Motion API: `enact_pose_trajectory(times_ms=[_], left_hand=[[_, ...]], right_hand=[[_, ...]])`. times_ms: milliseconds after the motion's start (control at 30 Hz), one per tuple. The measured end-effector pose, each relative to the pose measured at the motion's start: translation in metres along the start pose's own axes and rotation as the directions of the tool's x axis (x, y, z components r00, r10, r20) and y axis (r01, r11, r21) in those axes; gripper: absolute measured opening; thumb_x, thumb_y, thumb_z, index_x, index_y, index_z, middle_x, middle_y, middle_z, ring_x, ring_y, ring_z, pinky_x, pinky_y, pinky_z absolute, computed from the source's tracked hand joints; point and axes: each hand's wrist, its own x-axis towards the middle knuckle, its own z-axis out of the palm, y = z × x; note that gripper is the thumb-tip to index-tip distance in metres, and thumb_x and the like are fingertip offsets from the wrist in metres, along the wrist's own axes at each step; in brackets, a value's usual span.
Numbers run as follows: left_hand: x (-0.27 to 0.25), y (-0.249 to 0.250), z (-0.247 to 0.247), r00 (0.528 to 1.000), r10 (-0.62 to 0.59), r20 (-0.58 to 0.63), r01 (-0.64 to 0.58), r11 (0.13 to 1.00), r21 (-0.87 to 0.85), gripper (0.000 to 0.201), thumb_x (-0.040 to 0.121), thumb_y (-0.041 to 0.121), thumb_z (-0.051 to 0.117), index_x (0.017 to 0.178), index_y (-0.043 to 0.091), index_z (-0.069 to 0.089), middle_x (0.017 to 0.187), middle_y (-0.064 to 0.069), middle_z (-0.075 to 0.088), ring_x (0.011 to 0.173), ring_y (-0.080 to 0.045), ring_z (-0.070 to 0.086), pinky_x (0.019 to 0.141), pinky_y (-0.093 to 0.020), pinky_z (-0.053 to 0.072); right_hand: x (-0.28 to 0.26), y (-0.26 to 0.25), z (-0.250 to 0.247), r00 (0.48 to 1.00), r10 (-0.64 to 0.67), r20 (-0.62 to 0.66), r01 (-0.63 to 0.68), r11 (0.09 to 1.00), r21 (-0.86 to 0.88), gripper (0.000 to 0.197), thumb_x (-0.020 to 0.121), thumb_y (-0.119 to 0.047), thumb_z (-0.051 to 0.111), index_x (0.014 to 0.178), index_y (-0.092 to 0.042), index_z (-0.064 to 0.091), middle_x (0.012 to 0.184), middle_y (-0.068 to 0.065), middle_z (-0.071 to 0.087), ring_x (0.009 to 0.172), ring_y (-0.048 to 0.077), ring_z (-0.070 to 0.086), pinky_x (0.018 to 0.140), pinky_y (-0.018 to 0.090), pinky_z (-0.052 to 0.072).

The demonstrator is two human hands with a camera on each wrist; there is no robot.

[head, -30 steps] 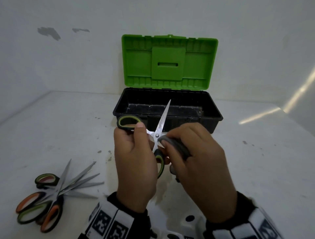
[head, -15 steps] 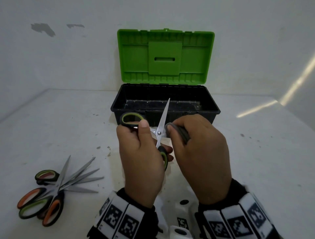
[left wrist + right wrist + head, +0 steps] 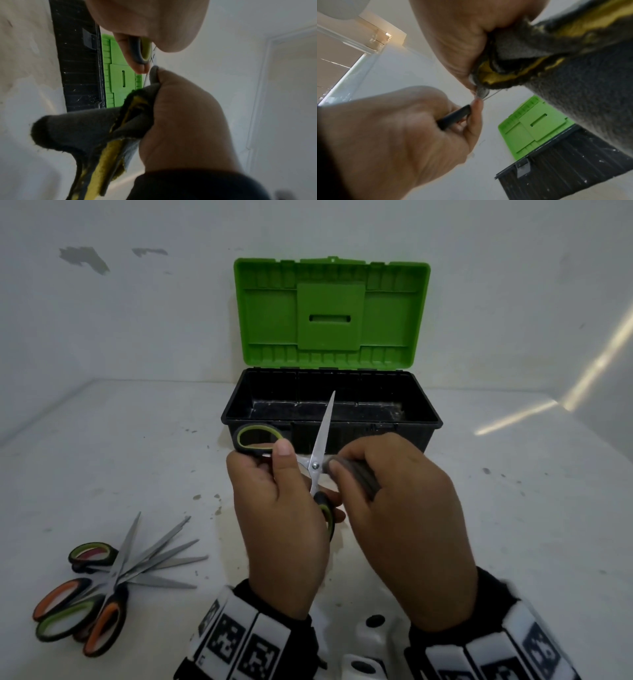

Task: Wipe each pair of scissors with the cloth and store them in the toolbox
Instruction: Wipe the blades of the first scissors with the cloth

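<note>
My left hand [image 3: 274, 501] grips a pair of scissors [image 3: 323, 433] with black and green handles, held spread open in front of the toolbox [image 3: 411, 424]. One blade points up over the box. My right hand [image 3: 404, 508] holds a folded grey cloth [image 3: 356, 477] pinched against the scissors just right of the pivot; the other blade is hidden inside it. In the left wrist view a left finger passes through a handle loop [image 3: 143, 52], and the cloth [image 3: 82, 128] with its yellow edge hangs from the right hand. The right wrist view shows the cloth [image 3: 582, 75] bunched against the metal.
The toolbox is black, and its green lid [image 3: 329, 309] stands open against the white back wall. A pile of several scissors [image 3: 113, 577] with orange and green handles lies at the front left of the white table [image 3: 513, 525].
My right hand with the cloth has shifted slightly up beside the pivot. The left hand keeps the same grip on the open scissors.
</note>
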Motion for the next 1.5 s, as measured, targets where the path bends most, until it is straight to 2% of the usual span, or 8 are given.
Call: enact_pose_trajectory(times_ms=[367,500,633,800,967,1167,1400,1500], left_hand=[[0.000,-0.012,0.004,0.998,0.053,-0.033,-0.053,0.998,0.020,0.014,0.101,0.034,0.043,0.092,0.024,0.046,0.068,0.003,0.053,0.052,-0.002,0.049,0.051,-0.019,0.044],[-0.001,-0.011,0.007,0.999,0.034,-0.032,-0.035,0.999,-0.034,0.014,0.103,0.028,0.042,0.090,0.024,0.047,0.062,0.013,0.054,0.050,0.000,0.049,0.047,-0.014,0.044],[0.000,-0.014,0.008,0.999,0.000,-0.047,-0.003,0.998,-0.063,0.015,0.103,0.029,0.043,0.092,0.020,0.050,0.062,0.012,0.053,0.053,-0.001,0.050,0.052,-0.020,0.047],[0.000,-0.015,0.010,0.996,-0.013,-0.091,0.003,0.994,-0.113,0.018,0.103,0.031,0.041,0.093,0.020,0.051,0.063,0.005,0.053,0.056,-0.018,0.054,0.054,-0.031,0.053],[-0.005,-0.017,0.016,0.991,0.033,-0.128,-0.049,0.990,-0.131,0.015,0.103,0.030,0.042,0.095,0.022,0.051,0.065,0.008,0.055,0.058,-0.005,0.052,0.056,-0.020,0.047],[-0.006,-0.018,0.018,0.987,0.090,-0.131,-0.103,0.990,-0.096,0.013,0.096,0.041,0.040,0.095,0.032,0.049,0.069,0.012,0.054,0.062,-0.006,0.052,0.062,-0.027,0.050],[-0.002,-0.008,0.018,0.985,0.144,-0.096,-0.152,0.985,-0.078,0.015,0.096,0.046,0.040,0.096,0.033,0.048,0.077,-0.008,0.055,0.066,-0.032,0.060,0.063,-0.054,0.054],[0.000,-0.008,0.017,0.976,0.184,-0.116,-0.190,0.981,-0.047,0.013,0.098,0.040,0.040,0.095,0.029,0.048,0.075,0.002,0.053,0.064,-0.014,0.055,0.061,-0.038,0.051]], right_hand=[[-0.006,0.003,0.013,1.000,-0.014,-0.019,0.014,0.999,-0.036,0.005,0.088,-0.021,0.065,0.088,-0.017,0.067,0.079,-0.003,0.063,0.061,0.009,0.054,0.056,0.021,0.047],[-0.005,0.013,0.012,0.998,0.052,-0.038,-0.053,0.998,-0.038,0.007,0.090,-0.022,0.063,0.091,-0.016,0.068,0.082,-0.003,0.065,0.065,0.005,0.054,0.061,0.013,0.043],[-0.008,0.011,0.014,0.999,0.015,-0.047,-0.016,1.000,-0.021,0.017,0.092,-0.026,0.057,0.096,-0.015,0.069,0.085,-0.002,0.066,0.070,0.006,0.057,0.069,0.012,0.045],[-0.009,0.017,0.007,0.990,0.050,-0.135,-0.046,0.998,0.037,0.016,0.088,-0.023,0.065,0.098,-0.011,0.070,0.088,0.000,0.068,0.079,0.004,0.054,0.079,0.006,0.040],[-0.010,0.007,0.010,0.995,-0.002,-0.102,0.005,0.999,0.037,0.011,0.089,-0.022,0.066,0.096,-0.014,0.069,0.086,-0.002,0.068,0.073,0.005,0.058,0.070,0.016,0.047],[-0.006,0.016,0.004,0.993,0.064,-0.099,-0.062,0.998,0.022,0.010,0.091,-0.026,0.065,0.086,-0.017,0.067,0.073,-0.006,0.064,0.060,0.005,0.055,0.058,0.015,0.046],[0.000,0.013,-0.005,0.978,0.185,-0.094,-0.162,0.965,0.208,0.010,0.088,-0.028,0.070,0.084,-0.021,0.064,0.067,-0.012,0.060,0.054,0.004,0.056,0.051,0.011,0.045],[0.000,0.009,-0.003,0.983,0.163,-0.085,-0.141,0.966,0.218,0.010,0.087,-0.025,0.071,0.082,-0.020,0.064,0.066,-0.013,0.059,0.062,0.006,0.057,0.054,0.008,0.044]])
